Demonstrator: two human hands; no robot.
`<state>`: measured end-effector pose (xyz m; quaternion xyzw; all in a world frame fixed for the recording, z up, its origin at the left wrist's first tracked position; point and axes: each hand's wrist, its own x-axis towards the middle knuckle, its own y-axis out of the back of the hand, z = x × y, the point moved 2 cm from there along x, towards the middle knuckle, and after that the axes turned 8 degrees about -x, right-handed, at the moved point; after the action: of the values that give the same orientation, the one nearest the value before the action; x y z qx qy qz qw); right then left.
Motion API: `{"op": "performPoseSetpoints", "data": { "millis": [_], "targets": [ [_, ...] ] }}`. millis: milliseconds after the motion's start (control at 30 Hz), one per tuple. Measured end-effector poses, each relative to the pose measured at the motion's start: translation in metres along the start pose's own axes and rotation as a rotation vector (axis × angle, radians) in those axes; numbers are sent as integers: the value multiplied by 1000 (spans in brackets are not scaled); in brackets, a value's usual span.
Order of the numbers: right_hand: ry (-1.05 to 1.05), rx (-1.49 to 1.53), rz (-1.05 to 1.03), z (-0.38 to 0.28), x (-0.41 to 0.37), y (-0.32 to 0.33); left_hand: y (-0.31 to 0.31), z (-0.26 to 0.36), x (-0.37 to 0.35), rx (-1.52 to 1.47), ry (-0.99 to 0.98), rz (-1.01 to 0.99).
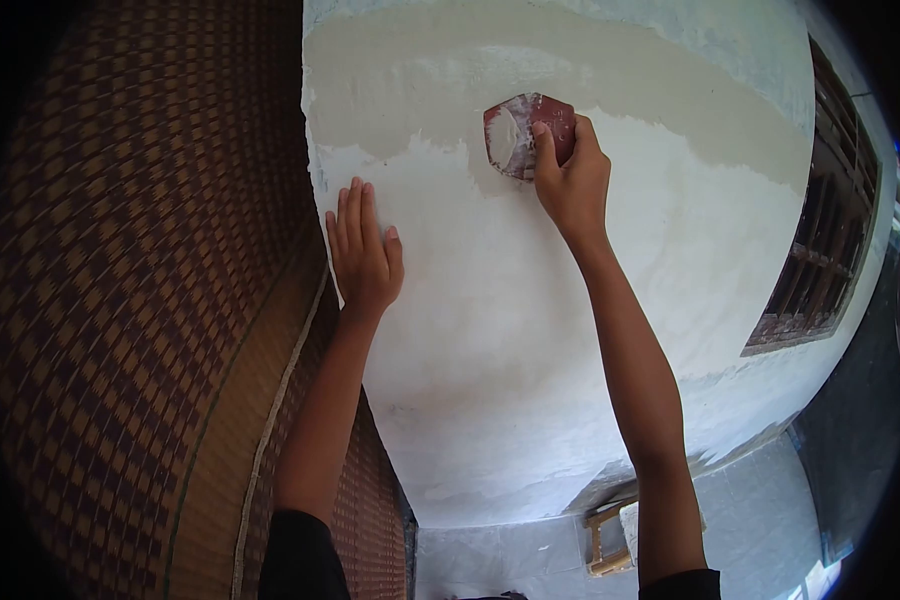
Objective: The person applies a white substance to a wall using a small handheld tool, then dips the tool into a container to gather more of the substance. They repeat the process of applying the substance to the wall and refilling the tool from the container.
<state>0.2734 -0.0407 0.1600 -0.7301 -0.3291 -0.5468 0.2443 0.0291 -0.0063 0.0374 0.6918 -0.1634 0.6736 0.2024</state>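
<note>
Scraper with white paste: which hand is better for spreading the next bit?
Probably right. The right hand grips the scraper against the wall beside the grey patch; the left hand lies flat, empty, lower down.

Single head-worn, wide-angle view facing forward, close to a plastered wall (530, 380); the left hand (363, 255) and right hand (570, 185) reach in from the lower edge; a window (820, 250) borders the right margin.

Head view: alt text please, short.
The right hand presses a reddish scraper smeared with white putty against a white plastered wall. The left hand lies flat on the wall near its corner; a woven panel adjoins that corner, and a barred window sits beyond the right hand.
</note>
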Motion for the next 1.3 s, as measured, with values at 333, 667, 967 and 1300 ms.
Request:
{"op": "performPoseSetpoints", "data": {
  "millis": [333,667,967,1300],
  "targets": [
    [-76,163,78,12,-2,17,0,3,1,41,-13,15],
    [-122,21,132,15,3,32,0,4,0,52,-8,14],
    [128,36,47,-9,8,-6,0,3,1,39,-18,17],
    [96,99,114,-16,5,10,-1,4,1,37,-7,18]
  ]
}}
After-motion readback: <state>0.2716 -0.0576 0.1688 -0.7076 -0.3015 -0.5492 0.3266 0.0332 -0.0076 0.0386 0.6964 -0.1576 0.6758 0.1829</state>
